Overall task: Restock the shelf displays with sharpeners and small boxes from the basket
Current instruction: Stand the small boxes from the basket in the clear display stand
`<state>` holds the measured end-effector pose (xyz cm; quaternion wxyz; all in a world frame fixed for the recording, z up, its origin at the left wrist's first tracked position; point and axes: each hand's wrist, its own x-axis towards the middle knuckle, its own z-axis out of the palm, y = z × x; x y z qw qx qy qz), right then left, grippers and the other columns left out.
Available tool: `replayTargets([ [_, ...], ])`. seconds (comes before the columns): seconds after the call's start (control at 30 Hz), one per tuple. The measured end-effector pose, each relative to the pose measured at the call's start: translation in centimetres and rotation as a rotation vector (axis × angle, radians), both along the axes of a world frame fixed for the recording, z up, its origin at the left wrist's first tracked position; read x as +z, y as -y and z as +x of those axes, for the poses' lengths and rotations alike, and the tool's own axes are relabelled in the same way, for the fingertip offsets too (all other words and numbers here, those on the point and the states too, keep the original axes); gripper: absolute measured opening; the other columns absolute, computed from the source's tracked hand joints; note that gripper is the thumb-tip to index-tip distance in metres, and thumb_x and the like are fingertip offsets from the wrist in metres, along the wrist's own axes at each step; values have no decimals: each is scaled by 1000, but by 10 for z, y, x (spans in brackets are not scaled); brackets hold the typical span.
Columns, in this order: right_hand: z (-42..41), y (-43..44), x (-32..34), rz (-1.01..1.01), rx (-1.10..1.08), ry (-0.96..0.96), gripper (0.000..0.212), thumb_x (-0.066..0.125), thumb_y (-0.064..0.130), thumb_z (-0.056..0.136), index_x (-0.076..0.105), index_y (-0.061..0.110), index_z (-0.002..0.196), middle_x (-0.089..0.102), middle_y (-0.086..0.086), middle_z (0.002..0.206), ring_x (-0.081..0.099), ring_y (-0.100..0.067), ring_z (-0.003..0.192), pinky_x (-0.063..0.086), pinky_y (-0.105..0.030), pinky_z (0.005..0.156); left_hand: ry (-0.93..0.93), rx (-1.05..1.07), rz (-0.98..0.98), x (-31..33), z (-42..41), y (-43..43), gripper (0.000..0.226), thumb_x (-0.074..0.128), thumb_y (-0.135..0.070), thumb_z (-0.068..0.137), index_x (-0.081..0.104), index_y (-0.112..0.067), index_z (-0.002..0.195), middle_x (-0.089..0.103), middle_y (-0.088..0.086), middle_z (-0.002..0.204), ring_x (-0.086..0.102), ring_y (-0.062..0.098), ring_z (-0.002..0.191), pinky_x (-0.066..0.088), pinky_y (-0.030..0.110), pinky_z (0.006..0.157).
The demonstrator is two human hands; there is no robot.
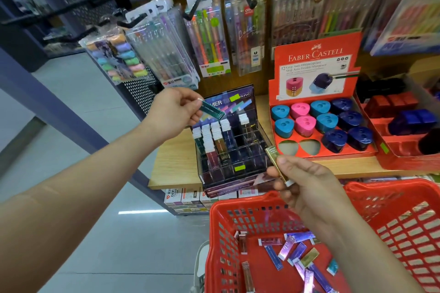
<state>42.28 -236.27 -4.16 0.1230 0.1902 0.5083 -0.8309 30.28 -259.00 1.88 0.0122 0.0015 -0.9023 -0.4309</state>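
In the head view, the small-box step is in hand. One teal box [213, 108] is pinched by the left hand [176, 112] above the back left corner of the case [228, 150]. One gold box [278, 164] is pinched by the right hand [307, 188] off the case's front right corner. The case stands at the front left corner of the shelf [176, 166]. Next, each box must be turned upright and lowered into a free slot. Roughly a dozen boxes [298, 252] are left on the floor of the basket [228, 202]. Ten sharpeners [306, 126] are counted in the tray [281, 54], with two slots empty.
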Motion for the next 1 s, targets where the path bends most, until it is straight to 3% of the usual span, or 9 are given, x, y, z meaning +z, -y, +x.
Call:
replayTargets([
  [0.1,-1,0,-1,74,28,-14,10,65,23,88,68,18,81,60,-3,58,39,-7,40,31,-16,40,-44,-37,-136,-4,-4,3,11,59,-12,94,64,-16,85,71,6,74,69,21,70,58,31,67],
  [0.23,-5,-1,-4,88,48,-51,34,58,26,93,64,24,59,42,0,53,27,-9,42,21,-22,45,-124,-34,-440,1,-8,17,9,62,-18,91,65,-19,83,65,-2,75,64,19,74,55,35,75],
  [0.33,-8,-2,-8,19,74,-61,24,49,13,99,68,20,85,46,-1,61,35,-8,49,28,-17,43,-133,-18,-549,6,-8,30,11,62,-16,89,66,-17,79,64,-1,74,61,18,74,53,33,77],
  [0.43,-8,0,-11,-15,107,-74,22,48,-1,96,66,8,105,63,-3,68,50,-7,54,39,-15,44,-104,-60,-603,1,-4,35,8,62,-16,90,69,-14,86,64,-4,71,60,15,72,52,30,77],
  [0.53,-6,4,-11,-18,98,-70,17,56,-2,90,64,-3,105,73,-10,76,64,-8,56,45,-14,44,-106,-126,-624,-11,0,35,11,63,-20,92,70,-12,93,56,-15,65,56,10,65,48,26,74],
  [0.67,-3,7,-10,-2,72,-44,17,64,5,83,65,0,100,75,-13,82,69,-12,60,47,-15,44,-194,-192,-676,-25,5,34,20,60,-26,93,71,-10,99,65,-4,78,63,18,80,50,30,80],
  [0.73,-2,8,-9,11,75,-42,16,66,9,80,65,3,95,75,-12,78,68,-11,57,47,-15,44,-257,-245,-719,-30,9,35,21,59,-26,94,71,-9,99,70,2,88,64,21,84,51,35,81],
  [0.9,-3,10,-12,-9,54,-45,19,71,14,68,65,7,85,64,-7,63,54,-8,49,43,-14,43,-360,-320,-802,-35,11,38,22,56,-24,95,69,-7,95,70,7,88,63,26,84,50,38,76],
  [1.0,-4,10,-14,-13,63,-41,36,75,15,61,64,7,95,57,-2,61,50,-6,51,42,-14,44,-341,-345,-879,-34,8,41,25,50,-27,98,67,-8,99,69,7,93,62,26,88,50,40,78],
])
